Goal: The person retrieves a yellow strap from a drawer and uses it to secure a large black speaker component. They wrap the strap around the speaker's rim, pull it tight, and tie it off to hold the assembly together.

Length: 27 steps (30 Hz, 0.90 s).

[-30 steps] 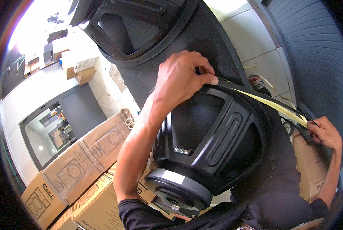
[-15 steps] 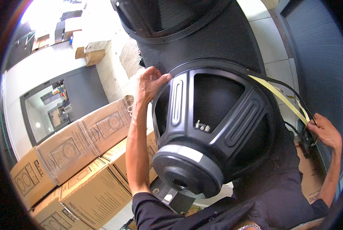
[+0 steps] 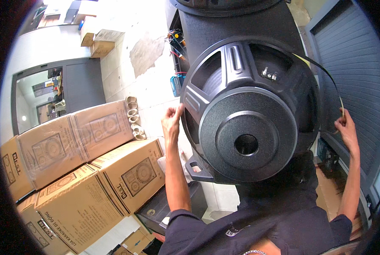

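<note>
A large black speaker driver (image 3: 249, 102) lies with its round magnet facing up, above a big black cabinet (image 3: 245, 27). At its left rim is my left hand (image 3: 172, 123), fingers curled and thumb against the edge. Out to the right, my right hand (image 3: 347, 129) is closed on the end of a thin black strip (image 3: 332, 76) with pale yellow backing. The strip runs in an arc to the driver's upper right rim. Two metal terminals (image 3: 269, 74) show in a frame opening of the driver. The underside of the driver is hidden.
Printed cardboard boxes (image 3: 71, 208) are stacked at the left, with pale shoes (image 3: 133, 117) behind them. A blue tool (image 3: 176, 86) and coloured wires (image 3: 178, 40) sit at the cabinet's left side. A grey ribbed shutter (image 3: 355, 76) stands close on the right.
The driver's magnet now faces more toward me. My left hand has shifted lower along the rim. My right hand has moved slightly up and left with the strip.
</note>
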Each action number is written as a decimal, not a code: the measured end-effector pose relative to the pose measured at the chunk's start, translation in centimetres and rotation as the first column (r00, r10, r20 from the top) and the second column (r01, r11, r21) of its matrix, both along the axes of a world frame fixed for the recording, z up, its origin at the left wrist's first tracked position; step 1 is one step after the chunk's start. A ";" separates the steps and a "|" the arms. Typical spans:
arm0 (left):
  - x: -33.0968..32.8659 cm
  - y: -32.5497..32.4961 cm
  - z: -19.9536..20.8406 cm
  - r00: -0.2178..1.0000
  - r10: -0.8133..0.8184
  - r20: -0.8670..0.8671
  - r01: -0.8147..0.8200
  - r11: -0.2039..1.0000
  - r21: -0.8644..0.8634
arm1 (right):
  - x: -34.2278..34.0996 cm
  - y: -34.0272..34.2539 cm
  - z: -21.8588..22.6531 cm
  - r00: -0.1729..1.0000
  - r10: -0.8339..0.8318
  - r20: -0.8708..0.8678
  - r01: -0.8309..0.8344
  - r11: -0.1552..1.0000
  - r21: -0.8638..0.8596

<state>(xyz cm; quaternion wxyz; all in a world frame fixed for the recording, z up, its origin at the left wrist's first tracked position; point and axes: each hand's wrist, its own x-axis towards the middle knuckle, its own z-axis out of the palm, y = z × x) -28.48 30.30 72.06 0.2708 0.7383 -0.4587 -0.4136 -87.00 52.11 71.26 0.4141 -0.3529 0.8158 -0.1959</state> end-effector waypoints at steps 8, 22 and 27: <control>2.2 14.6 2.7 0.982 -0.098 0.162 0.072 0.984 0.162 | 4.8 -11.5 2.1 0.983 0.068 -0.172 -0.102 0.975 -0.196; -33.3 -13.2 10.6 0.020 -0.883 0.469 0.978 0.115 0.174 | 9.8 -16.9 4.7 0.829 0.388 -0.403 -0.531 0.773 -0.346; -40.7 -13.3 8.3 -0.430 -0.818 0.383 0.794 -0.140 0.592 | 10.3 -15.1 4.3 0.845 0.387 -0.370 -0.510 0.792 -0.337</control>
